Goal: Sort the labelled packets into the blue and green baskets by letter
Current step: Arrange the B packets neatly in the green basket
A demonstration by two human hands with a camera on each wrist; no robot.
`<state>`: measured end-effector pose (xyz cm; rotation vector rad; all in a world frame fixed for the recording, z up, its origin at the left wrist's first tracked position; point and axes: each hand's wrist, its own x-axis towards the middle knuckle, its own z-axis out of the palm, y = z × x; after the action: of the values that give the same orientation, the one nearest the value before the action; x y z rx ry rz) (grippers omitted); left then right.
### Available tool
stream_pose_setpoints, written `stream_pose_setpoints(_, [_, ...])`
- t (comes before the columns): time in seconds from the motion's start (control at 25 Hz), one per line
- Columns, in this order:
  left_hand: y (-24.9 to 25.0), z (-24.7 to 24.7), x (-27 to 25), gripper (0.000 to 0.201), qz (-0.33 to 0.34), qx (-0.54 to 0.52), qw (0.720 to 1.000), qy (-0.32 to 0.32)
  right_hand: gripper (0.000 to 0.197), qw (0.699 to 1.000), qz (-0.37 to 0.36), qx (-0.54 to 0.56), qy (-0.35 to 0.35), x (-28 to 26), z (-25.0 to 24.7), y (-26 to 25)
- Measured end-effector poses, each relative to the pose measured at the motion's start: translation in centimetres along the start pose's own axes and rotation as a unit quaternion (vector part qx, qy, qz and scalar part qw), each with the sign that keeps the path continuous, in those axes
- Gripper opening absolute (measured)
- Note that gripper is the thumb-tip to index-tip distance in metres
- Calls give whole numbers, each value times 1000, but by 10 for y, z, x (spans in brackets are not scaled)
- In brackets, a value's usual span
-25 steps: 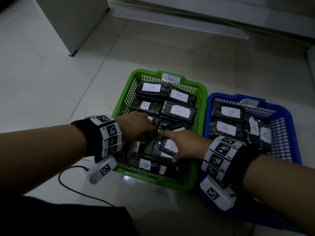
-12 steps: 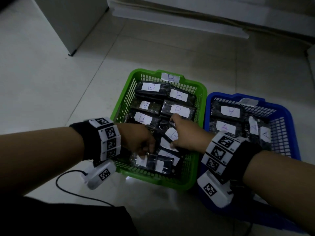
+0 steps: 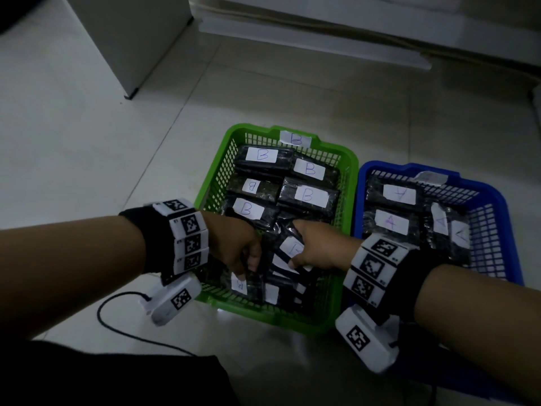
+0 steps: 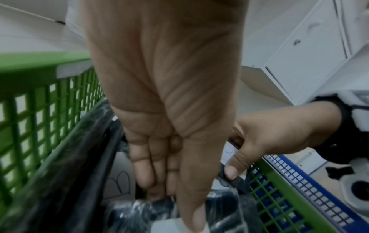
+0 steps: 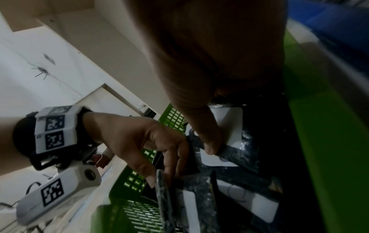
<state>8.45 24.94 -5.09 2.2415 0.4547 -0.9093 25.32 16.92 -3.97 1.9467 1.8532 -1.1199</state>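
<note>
1. Both hands are seen inside the green basket (image 3: 348, 171), which stands on the floor just left of the blue basket (image 3: 503, 200).

2. The left hand (image 3: 234, 244) is drawn nearer than a second ago; its fingers and thumb are now curled onto a dark packet (image 3: 248, 285) at the basket's near edge, a grip confirmed in the right wrist view.

3. The right hand (image 3: 319, 247) is shifted right and slightly farther from where it lay a second ago; a labelled packet (image 3: 289, 244) in the middle of the pile is pinched between thumb (image 4: 233, 167) and curled fingers.

4. A packet marked B (image 3: 248, 208), covered a second ago by the left hand, is now exposed at the basket's left side.

5. Four more B packets are shown flat at the far end, and A packets (image 3: 392, 222) are laid in the blue basket.

6. The letter on the right hand's packet is partly hidden and cannot be read.

7. The shift is judged to mean that the near packets are being tidied or checked, with the sorting close to finished.
</note>
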Motion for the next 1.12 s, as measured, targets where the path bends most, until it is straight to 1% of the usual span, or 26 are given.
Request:
stream_pose_setpoints(0.08, [3, -2, -1, 31, -16, -15, 1000, -22, 76, 1000, -7, -7, 1, -2, 1, -1])
stream_pose_setpoints(0.2, [4, -10, -6, 28, -41, -44, 998, -31, 77, 999, -14, -12, -26, 0, -2, 0])
stream_pose_setpoints(0.28, [1, -24, -15, 21, -53, -72, 996, -11, 75, 998, -25, -20, -63, 0, -4, 2])
stream_pose_setpoints(0.36, [-5, -40, -26, 17, -60, -105, 992, 30, 73, 996, -33, -23, -84, 0, -3, 1])
stream_pose_setpoints(0.4, [-8, -47, -31, 15, -64, -115, 990, 59, 73, 997, -30, -12, -75, -1, -4, 0])
stream_pose_setpoints(0.48, [-13, -54, -36, 13, -66, -117, 984, 120, 70, 999, -14, 30, -30, -3, -8, 1])
stream_pose_setpoints(0.56, [-16, -54, -37, 14, -64, -124, 978, 157, 63, 998, -1, 58, 14, -5, -9, 3])
stream_pose_setpoints(0.68, [-17, -51, -36, 20, -64, -123, 976, 167, 58, 996, -2, 44, 74, -10, -1, 1])
stream_pose_setpoints(0.8, [-19, -52, -36, 21, -68, -126, 977, 159, 50, 994, -8, 53, 93, -10, 1, 0])
stream_pose_setpoints(0.88, [-21, -53, -37, 16, -67, -151, 972, 167, 44, 992, -5, 61, 111, -9, -1, 2])
stream_pose_setpoints(0.92, [-22, -55, -39, 16, -68, -165, 968, 174, 42, 991, -7, 48, 125, -8, -1, 3])
stream_pose_setpoints(1.0, [-24, -57, -42, 17, -78, -163, 966, 186, 37, 992, -15, 11, 125, -8, 2, 3])
stream_pose_setpoints(1.04, [-25, -57, -42, 16, -85, -152, 967, 187, 37, 994, -17, 2, 107, -9, 4, 4])
stream_pose_setpoints(1.12, [-25, -58, -41, 17, -92, -125, 971, 182, 44, 999, -16, 0, 46, -8, 6, 4])
